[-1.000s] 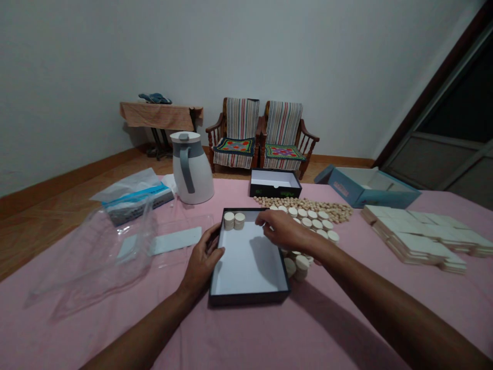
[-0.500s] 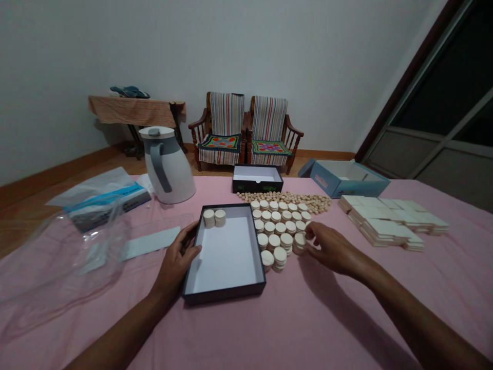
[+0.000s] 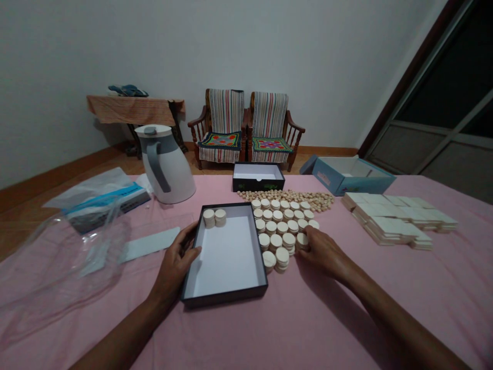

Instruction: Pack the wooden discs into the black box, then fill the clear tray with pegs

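A shallow black box (image 3: 252, 245) with a white inside lies on the pink cloth before me. Two short stacks of pale round discs (image 3: 214, 217) stand in its far left corner. My left hand (image 3: 175, 263) grips the box's left wall, thumb over the rim. Right of the box stand several small stacks of the same discs (image 3: 281, 226). My right hand (image 3: 322, 250) has its fingers closed round the nearest right stack (image 3: 302, 240), which rests on the cloth.
Behind the discs lie a heap of small wooden beads (image 3: 292, 197) and a second black box (image 3: 258, 177). A white jug (image 3: 164, 164) stands at the left, with plastic bags (image 3: 69, 241) beside it. Flat pale tiles (image 3: 396, 220) and a blue box (image 3: 348, 175) are at the right.
My right hand left the box's far side, swung right over the discs and closed on a stack at their near right edge. The left hand kept its hold on the box.
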A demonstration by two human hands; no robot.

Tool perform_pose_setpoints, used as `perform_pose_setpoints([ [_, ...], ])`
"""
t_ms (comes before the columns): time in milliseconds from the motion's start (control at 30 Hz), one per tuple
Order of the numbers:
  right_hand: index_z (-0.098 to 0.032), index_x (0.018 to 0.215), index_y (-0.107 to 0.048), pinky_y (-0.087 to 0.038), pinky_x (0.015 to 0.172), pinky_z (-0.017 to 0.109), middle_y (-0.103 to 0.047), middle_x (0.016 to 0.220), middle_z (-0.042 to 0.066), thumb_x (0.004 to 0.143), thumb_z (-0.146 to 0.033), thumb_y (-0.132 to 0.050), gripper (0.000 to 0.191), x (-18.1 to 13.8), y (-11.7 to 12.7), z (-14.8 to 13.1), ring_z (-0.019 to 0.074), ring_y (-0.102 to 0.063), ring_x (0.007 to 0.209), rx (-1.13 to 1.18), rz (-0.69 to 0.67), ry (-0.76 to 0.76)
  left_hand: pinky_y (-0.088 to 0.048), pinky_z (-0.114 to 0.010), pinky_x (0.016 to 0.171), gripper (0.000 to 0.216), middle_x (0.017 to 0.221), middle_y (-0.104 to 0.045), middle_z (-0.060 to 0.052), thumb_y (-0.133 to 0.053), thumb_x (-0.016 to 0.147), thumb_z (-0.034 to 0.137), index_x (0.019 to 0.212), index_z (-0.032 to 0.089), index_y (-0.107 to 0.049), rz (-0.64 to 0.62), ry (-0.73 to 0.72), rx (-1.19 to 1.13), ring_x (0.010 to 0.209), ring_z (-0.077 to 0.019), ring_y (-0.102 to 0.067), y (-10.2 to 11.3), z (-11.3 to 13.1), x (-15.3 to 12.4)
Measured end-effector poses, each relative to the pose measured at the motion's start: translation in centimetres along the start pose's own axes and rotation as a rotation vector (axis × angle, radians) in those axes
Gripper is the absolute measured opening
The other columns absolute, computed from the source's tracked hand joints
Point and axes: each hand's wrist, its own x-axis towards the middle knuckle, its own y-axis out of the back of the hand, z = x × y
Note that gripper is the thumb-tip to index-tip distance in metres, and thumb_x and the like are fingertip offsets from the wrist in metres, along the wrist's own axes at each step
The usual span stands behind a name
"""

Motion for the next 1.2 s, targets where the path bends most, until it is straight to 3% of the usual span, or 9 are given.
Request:
perform_pose_setpoints([
  [267,-0.015,0.098,-0.051,-0.035,0.071,0.028,-0.060,0.097,0.011,0.076,-0.022,-0.051,0.023,-0.2,0.0,-0.7,0.0209,-0.054,0.086,0.049,0.019,0.056,-0.036,-0.045,0.107,0.061,0.138,-0.051,-0.012,-0.061,0.071,0.029,0.130,0.017,-0.049,-0.002,-0.006,0.010,0.129,-0.0321,-0.044,0.2,-0.3,0.0],
  [667,-0.014,0.097,-0.053,-0.034,0.066,0.026,-0.058,0.097,0.011,0.074,-0.017,-0.050,0.024,-0.3,-0.7,-0.5,0.0199,-0.053,0.085,0.033,0.004,0.037,-0.034,-0.044,0.110,0.060,0.138,-0.051,-0.012,-0.059,0.071,0.027,0.129,0.015,-0.049,-0.005,-0.017,0.009,0.130,-0.0312,-0.044,0.1,0.0,-0.1],
  [833,-0.016,0.077,-0.051,-0.032,0.061,0.025,-0.058,0.080,0.007,0.075,-0.021,-0.052,0.005,-1.0,2.2,-1.1,0.0161,-0.052,0.070,-0.014,0.032,0.057,-0.037,-0.042,0.108,0.061,0.138,-0.051,-0.014,-0.060,0.069,0.025,0.128,0.014,-0.049,-0.002,-0.001,-0.054,0.131,-0.0307,-0.044,-0.1,0.3,-0.2],
  [933,-0.017,0.075,-0.049,-0.032,0.059,0.023,-0.058,0.077,0.005,0.072,-0.017,-0.054,0.005,-0.8,5.1,-3.5,0.0147,-0.051,0.070,0.001,0.065,0.154,-0.036,-0.042,0.109,0.061,0.137,-0.053,-0.014,-0.060,0.068,0.024,0.127,0.014,-0.050,0.001,-0.003,-0.088,0.132,-0.0304,-0.043,-0.2,0.3,-0.2],
  [1033,-0.016,0.076,-0.053,-0.033,0.060,0.023,-0.061,0.082,0.006,0.070,-0.017,-0.056,0.007,0.5,6.9,-7.7,0.0148,-0.053,0.073,-0.016,0.080,0.263,-0.036,-0.043,0.109,0.061,0.136,-0.053,-0.013,-0.060,0.067,0.022,0.126,0.014,-0.050,-0.001,-0.012,-0.112,0.132,-0.0305,-0.043,-0.2,0.1,-0.2],
  [1200,-0.013,0.087,-0.062,-0.039,0.062,0.023,-0.066,0.094,0.012,0.071,-0.024,-0.060,0.019,4.1,5.6,-14.7,0.0191,-0.061,0.083,-0.061,-0.023,0.394,-0.035,-0.042,0.110,0.061,0.138,-0.051,-0.013,-0.058,0.068,0.021,0.127,0.014,-0.048,-0.026,-0.021,-0.146,0.133,-0.0297,-0.042,-0.1,-0.2,-0.3],
])
